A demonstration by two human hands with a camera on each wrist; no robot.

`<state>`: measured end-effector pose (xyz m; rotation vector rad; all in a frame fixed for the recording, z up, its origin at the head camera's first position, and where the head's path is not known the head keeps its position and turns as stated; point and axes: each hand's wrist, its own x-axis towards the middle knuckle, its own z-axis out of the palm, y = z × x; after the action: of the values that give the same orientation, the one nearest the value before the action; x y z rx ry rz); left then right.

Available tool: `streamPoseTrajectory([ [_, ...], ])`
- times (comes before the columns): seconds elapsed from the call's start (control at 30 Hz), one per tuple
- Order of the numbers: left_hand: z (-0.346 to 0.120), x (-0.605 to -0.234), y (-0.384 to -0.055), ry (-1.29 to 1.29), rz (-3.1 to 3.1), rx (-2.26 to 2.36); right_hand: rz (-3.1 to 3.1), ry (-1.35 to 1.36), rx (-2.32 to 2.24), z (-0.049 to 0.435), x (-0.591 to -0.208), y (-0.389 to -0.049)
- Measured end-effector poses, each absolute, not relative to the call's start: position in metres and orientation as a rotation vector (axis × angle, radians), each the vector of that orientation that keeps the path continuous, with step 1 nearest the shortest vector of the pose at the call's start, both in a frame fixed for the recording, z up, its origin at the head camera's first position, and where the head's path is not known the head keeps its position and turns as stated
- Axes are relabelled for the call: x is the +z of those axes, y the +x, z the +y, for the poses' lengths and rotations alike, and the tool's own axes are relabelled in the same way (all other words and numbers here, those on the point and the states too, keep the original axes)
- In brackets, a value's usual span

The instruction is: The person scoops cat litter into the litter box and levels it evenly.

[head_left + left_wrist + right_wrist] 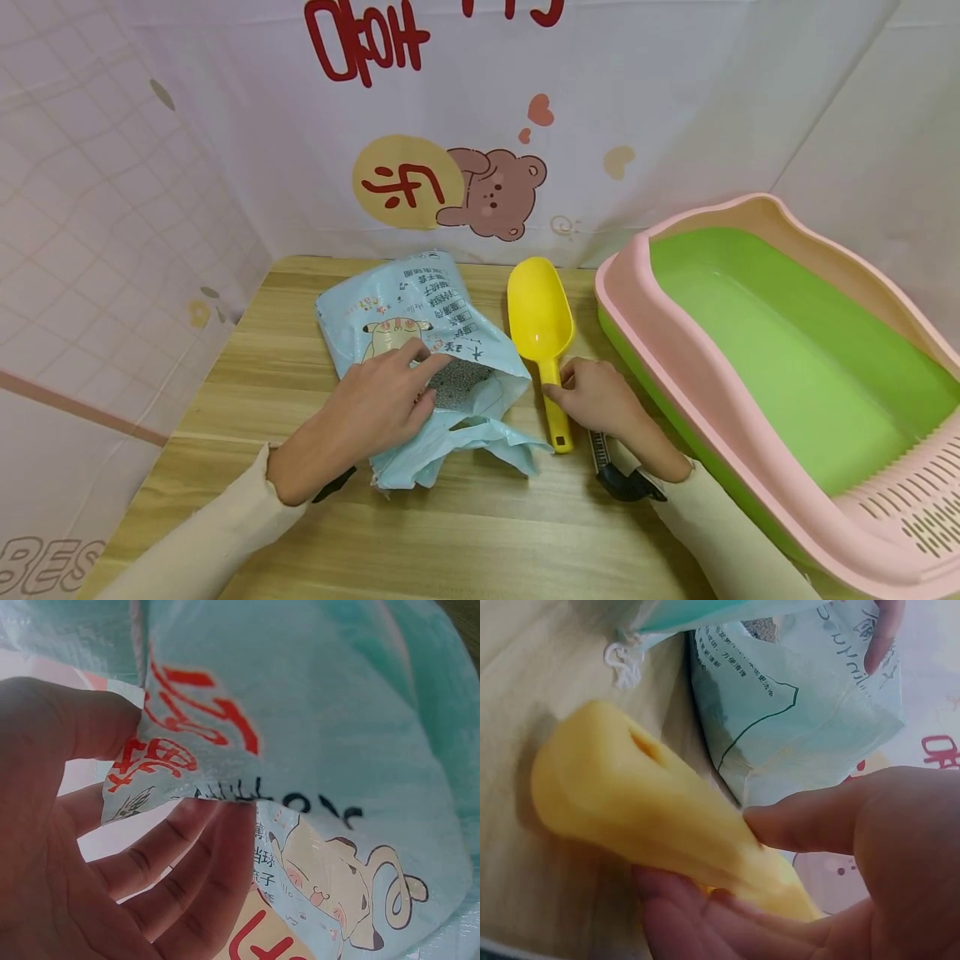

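Note:
A light blue plastic bag of grey cat litter lies with its torn mouth towards me. My left hand is at that mouth and holds the upper edge between thumb and fingers. In the left wrist view, the printed bag film lies against the thumb and fingertips. A yellow scoop rests to the right of the bag, its bowl pointing away from me. My right hand grips its handle between thumb and fingers. Some grey granules show inside the bag.
A green litter box with a pink rim stands at the right, close beside my right hand. The torn top strip of the bag lies towards me on the wooden table. A printed cloth hangs behind.

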<state>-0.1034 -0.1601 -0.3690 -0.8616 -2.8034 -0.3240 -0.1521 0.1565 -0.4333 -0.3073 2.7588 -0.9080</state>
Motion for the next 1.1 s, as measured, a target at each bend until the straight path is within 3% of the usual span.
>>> streamPoseTrajectory([
  [0.6,-0.161,-0.371,-0.105,-0.899,-2.785,-0.334,2.31,-0.08,-1.576,0.162,-0.426,-0.149],
  [1.1,-0.162,-0.372,-0.107,-0.922,-2.766,-0.322,2.284,-0.178,-1.781,0.173,-0.385,-0.115],
])
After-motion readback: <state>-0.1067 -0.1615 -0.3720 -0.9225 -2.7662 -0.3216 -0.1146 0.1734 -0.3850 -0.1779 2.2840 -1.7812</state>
